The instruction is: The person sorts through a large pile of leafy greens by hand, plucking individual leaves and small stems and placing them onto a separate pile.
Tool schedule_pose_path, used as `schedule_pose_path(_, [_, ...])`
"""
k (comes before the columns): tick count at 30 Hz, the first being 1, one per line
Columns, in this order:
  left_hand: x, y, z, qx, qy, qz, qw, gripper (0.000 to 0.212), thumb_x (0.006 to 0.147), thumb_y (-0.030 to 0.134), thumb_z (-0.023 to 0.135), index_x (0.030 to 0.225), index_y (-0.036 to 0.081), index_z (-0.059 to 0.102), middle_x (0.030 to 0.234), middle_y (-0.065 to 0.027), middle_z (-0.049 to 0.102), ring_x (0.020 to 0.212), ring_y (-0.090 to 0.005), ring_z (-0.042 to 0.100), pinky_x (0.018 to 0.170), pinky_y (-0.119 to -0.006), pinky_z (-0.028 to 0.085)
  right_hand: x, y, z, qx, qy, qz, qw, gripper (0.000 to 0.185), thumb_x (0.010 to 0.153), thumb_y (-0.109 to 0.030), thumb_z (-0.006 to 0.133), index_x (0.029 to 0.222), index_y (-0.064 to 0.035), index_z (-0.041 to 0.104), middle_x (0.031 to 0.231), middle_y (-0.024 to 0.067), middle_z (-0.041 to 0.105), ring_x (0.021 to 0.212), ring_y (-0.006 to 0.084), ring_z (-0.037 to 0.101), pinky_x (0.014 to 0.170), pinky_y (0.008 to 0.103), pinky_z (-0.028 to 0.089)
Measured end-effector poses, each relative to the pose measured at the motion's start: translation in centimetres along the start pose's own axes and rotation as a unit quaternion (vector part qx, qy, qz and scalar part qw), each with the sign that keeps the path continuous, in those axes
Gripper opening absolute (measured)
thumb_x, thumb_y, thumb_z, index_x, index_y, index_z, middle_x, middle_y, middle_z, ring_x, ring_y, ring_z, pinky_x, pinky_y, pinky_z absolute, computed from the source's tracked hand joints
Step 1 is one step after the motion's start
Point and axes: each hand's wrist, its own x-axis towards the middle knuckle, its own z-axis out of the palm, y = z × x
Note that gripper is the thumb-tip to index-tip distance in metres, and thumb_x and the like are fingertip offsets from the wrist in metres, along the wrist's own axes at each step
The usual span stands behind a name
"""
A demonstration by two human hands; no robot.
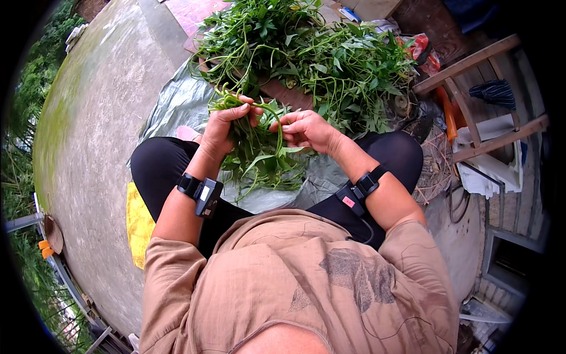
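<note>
My left hand (227,121) grips a bunch of green leafy stems (226,101), their cut ends bundled at the top and the leaves hanging below. Between my two hands one stem (275,113) arches over and bends down. The fingers of my right hand (307,129) pinch at this stem, just right of the bunch. Under both hands, more loose leaves and stems (276,175) lie on a grey plastic sheet (177,99) between my knees. A large heap of leafy vines (349,66) is piled just beyond my hands.
A reddish-brown board (287,92) shows under the heap. To the right are a wooden frame (464,106), an orange handle-like object (447,117) and a white foam box (495,172). A yellow sack (136,225) lies by my left thigh. Concrete ground (101,132) extends leftward.
</note>
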Motion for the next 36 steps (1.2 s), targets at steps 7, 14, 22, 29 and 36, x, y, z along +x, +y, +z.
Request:
schedule_pose_path(7, [0.1, 0.0, -0.9, -0.015, -0.016, -0.002, 1.0, 0.018, 0.082, 0.008, 0.063, 0.099, 0.002, 0.06, 0.088, -0.0165, 0.067, 0.068, -0.0212, 0.062, 0.068, -0.032, 0.051, -0.3, -1.0, 0.5, -0.054, 0.001, -0.032, 0.998, 0.021, 0.08, -0.006, 0.053, 0.096, 0.0023, 0.063, 0.069, 0.003, 0.06, 0.048, 0.0116, 0.056, 0.038, 0.0207, 0.033])
schedule_pose_path(14, [0.3, -0.4, -0.8, 0.023, -0.004, -0.034, 0.999, 0.016, 0.082, 0.009, 0.064, 0.096, 0.002, 0.061, 0.084, -0.0173, 0.067, 0.065, -0.0207, 0.061, 0.064, -0.03, 0.05, 1.2, 0.7, -0.8, -0.174, 0.128, -0.159, 0.963, 0.015, 0.073, -0.009, 0.056, 0.079, 0.002, 0.066, 0.066, 0.0064, 0.063, 0.046, 0.0106, 0.052, 0.041, 0.0241, 0.039])
schedule_pose_path(22, [0.3, -1.6, 0.1, 0.01, -0.019, -0.039, 0.999, 0.015, 0.079, 0.008, 0.065, 0.093, 0.001, 0.062, 0.083, -0.0175, 0.066, 0.064, -0.0219, 0.06, 0.065, -0.031, 0.049, 1.4, 0.1, -0.7, 0.005, 0.237, -0.188, 0.953, 0.01, 0.067, -0.002, 0.053, 0.069, 0.0028, 0.062, 0.059, 0.0056, 0.057, 0.044, 0.0115, 0.049, 0.039, 0.0257, 0.038])
schedule_pose_path(29, [-0.3, -0.6, 0.1, -0.005, -0.005, 0.002, 1.0, 0.016, 0.08, 0.01, 0.065, 0.093, 0.001, 0.061, 0.079, -0.0168, 0.066, 0.064, -0.0237, 0.06, 0.066, -0.034, 0.048, 2.2, -0.6, -4.7, -0.157, 0.313, -0.191, 0.917, 0.013, 0.072, -0.01, 0.056, 0.067, -0.0019, 0.064, 0.059, 0.0053, 0.06, 0.05, 0.0124, 0.052, 0.045, 0.0253, 0.038])
schedule_pose_path(36, [-0.6, 0.0, 1.0, 0.044, 0.028, 0.016, 0.999, 0.018, 0.08, 0.005, 0.064, 0.097, 0.0, 0.06, 0.086, -0.0187, 0.067, 0.065, -0.0206, 0.061, 0.062, -0.029, 0.049, -0.5, -1.9, -1.1, -0.111, 0.084, -0.132, 0.981, 0.013, 0.085, -0.01, 0.053, 0.087, -0.0008, 0.062, 0.062, 0.0027, 0.06, 0.05, 0.0082, 0.057, 0.04, 0.0189, 0.032])
